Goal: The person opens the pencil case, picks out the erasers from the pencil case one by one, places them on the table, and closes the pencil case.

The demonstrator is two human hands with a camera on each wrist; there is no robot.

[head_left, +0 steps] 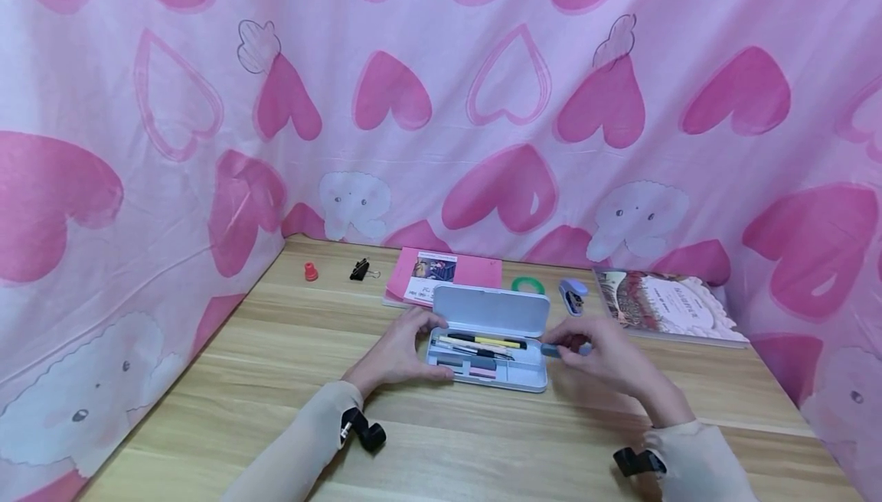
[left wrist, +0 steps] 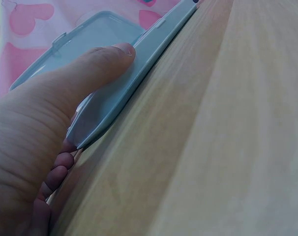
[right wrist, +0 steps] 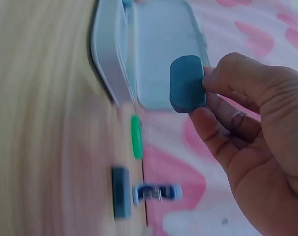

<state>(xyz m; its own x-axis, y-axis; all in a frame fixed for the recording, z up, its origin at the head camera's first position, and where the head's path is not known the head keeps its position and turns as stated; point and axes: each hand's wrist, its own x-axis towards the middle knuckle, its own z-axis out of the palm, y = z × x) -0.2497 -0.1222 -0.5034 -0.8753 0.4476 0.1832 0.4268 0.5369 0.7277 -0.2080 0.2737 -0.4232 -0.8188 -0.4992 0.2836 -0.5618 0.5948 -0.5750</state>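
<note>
Blue-grey block sits in my right hand, pinched at one edge by thumb and fingertips, narrow gap, most of it sticking out clear. Edge grip probably keeps my fingers out of the way. It's just beside the right end of the open pencil case, centre of the frame.

Left hand spread wide over the case's left end: thumb along the front wall, fingers round the back corner. Likely there to stop the case sliding.

Case lies flat, lid tipped up at the back, so the tray faces me. Yellow-and-black pen and others in the rear section, small dark and pink pieces in front.

Second dark block on the table, near the stapler; my right hand mostly hides it in the head view.

Further out: green ring and pink booklet behind the case, picture-cover book right, binder clip and red piece left. Probably parked along the back for working room.
</note>
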